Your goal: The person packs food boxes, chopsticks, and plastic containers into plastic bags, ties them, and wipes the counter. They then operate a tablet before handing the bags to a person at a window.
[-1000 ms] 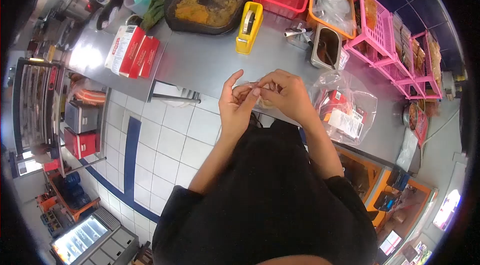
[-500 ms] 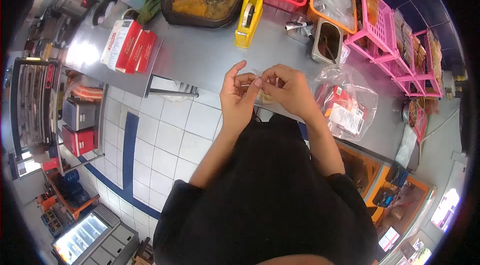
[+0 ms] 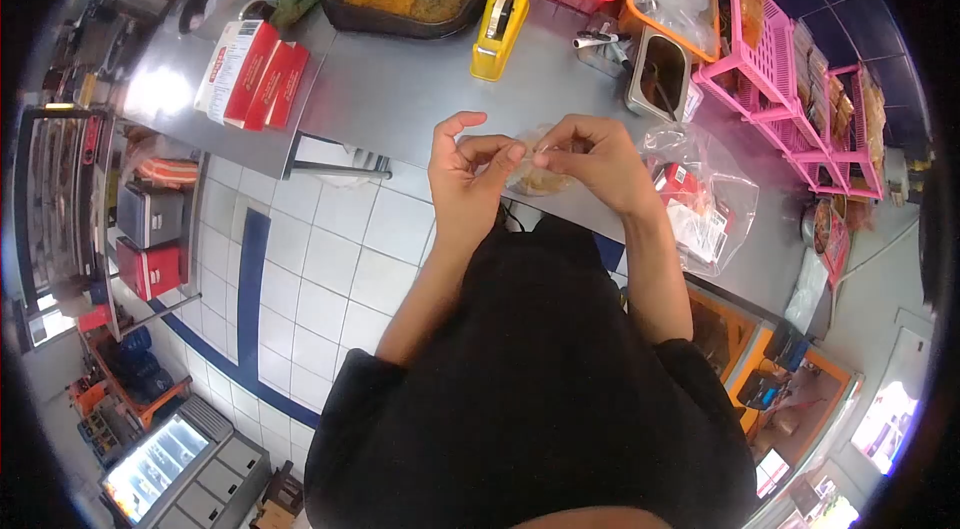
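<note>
My left hand (image 3: pixel 468 173) and right hand (image 3: pixel 607 165) both pinch the small clear bag (image 3: pixel 541 181) near its top; light, even finger pressure should avoid tearing.

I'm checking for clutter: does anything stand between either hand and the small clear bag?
Nothing visible does. The left hand and right hand both appear to pinch the small clear bag. The yellow tape dispenser stands beyond them, and the large clear bag lies to the right.

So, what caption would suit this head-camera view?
Left hand and right hand pinch at clear plastic by a metal counter's edge, a yellow tape dispenser beyond.
</note>
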Demonstrator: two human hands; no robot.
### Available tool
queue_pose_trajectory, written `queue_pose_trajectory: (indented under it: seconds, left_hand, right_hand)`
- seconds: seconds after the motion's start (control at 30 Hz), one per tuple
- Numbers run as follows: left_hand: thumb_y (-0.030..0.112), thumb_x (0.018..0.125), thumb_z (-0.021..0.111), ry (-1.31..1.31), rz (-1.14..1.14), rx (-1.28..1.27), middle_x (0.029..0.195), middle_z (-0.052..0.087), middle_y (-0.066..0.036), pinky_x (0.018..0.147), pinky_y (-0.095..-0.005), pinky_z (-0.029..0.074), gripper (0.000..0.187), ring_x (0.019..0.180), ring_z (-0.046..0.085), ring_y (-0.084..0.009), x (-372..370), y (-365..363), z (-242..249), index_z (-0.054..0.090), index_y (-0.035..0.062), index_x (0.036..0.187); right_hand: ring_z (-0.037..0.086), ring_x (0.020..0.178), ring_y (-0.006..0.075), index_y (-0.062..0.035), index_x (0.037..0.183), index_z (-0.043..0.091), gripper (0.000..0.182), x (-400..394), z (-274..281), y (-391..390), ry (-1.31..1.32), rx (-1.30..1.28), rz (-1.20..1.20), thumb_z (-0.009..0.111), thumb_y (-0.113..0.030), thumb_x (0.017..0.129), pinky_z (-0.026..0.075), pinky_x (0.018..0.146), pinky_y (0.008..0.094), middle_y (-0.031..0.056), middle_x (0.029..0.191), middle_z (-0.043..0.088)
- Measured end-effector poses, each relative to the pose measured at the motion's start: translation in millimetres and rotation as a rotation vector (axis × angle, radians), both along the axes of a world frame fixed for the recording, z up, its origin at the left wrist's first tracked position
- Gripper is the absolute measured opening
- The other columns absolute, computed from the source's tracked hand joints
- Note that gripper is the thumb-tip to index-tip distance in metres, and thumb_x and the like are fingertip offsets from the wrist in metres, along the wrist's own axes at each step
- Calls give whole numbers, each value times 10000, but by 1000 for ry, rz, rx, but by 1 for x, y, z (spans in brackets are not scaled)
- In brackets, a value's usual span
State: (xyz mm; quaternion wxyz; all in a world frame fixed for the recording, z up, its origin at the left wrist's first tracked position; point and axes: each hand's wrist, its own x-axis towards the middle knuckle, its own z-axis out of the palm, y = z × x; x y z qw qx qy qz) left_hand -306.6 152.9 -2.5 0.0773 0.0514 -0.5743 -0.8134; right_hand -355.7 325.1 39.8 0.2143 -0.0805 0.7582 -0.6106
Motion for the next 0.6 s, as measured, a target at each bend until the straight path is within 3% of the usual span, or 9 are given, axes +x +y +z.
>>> queue_pose_trajectory:
  seconds: [0.03, 0.1, 0.13, 0.2, 0.23, 0.3, 0.43, 0.53, 0.6]
  left_hand:
    - [27, 885, 693, 1, -2, -2, 957, 690, -146, 864, -294, 487, 438, 903, 645, -160, 0, 0, -2, 436, 24, 1239]
    - [-57, 852, 672, -16, -64, 419, 941, 648, -91, 830, -281, 461, 368, 894, 596, -126, -4, 0, -6, 445, 56, 1118]
    - [-57, 852, 672, -13, -72, 416, 941, 648, -91, 830, -281, 461, 368, 894, 596, -126, -5, -1, -5, 445, 56, 1118]
    - [-115, 802, 642, -44, -249, 738, 980, 618, -89, 847, -292, 455, 383, 936, 583, -146, -4, -5, -3, 444, 78, 1067]
    - [-115, 802, 642, -44, -252, 733, 980, 618, -89, 847, -292, 455, 383, 936, 583, -146, -5, -7, 0, 444, 78, 1067]
    - [-118, 778, 628, 81, -437, 196, 937, 615, -63, 835, -310, 458, 348, 903, 585, -149, -8, -10, 5, 453, 77, 1008]
    - [-90, 791, 628, 138, -505, 289, 867, 585, -32, 758, -272, 445, 289, 833, 561, -123, -20, -24, -2, 454, 77, 950]
    - [-63, 771, 629, -44, -553, 319, 742, 503, 7, 725, -268, 423, 267, 719, 519, -99, -27, -38, 10, 455, 104, 885]
    - [-44, 826, 633, -44, -575, -95, 721, 498, 29, 580, -217, 353, 247, 664, 472, -46, -25, -47, 21, 436, 89, 891]
  right_hand:
    - [480, 652, 22, -12, 863, 699, 107, -2, -1, 1, 7, -55, -31, 756, -99, 836, 376, 560, 211, -54, 711, 584]
    - [482, 654, 21, -18, 871, 696, 97, -5, -6, 1, 23, -115, -70, 753, -90, 837, 372, 563, 208, -54, 725, 589]
    - [472, 650, 17, -22, 894, 688, 94, -6, -12, 0, 41, -152, -70, 743, -77, 841, 361, 557, 206, -58, 722, 577]
    - [462, 645, 13, -25, 917, 680, 98, -9, -15, 1, 59, -194, -73, 732, -64, 845, 350, 551, 204, -62, 718, 565]
    - [477, 666, 17, -32, 952, 655, 121, -10, -14, 4, 35, -165, -35, 714, -45, 847, 360, 567, 196, -53, 742, 568]
    - [492, 687, 21, -40, 986, 629, 153, -12, -9, 9, 11, -138, -1, 696, -25, 849, 369, 583, 188, -43, 766, 570]
    - [384, 576, -3, -77, 967, 565, 168, -23, -10, 23, -239, -340, 74, 680, -22, 857, 259, 497, 197, -87, 675, 442]
    - [350, 552, -9, -85, 939, 542, 183, -30, -7, 34, -373, -418, 65, 697, -41, 852, 232, 484, 201, -98, 640, 403]
    - [351, 554, -11, -82, 926, 536, 191, -35, -2, 44, -386, -381, 80, 709, -54, 848, 235, 487, 200, -97, 630, 407]
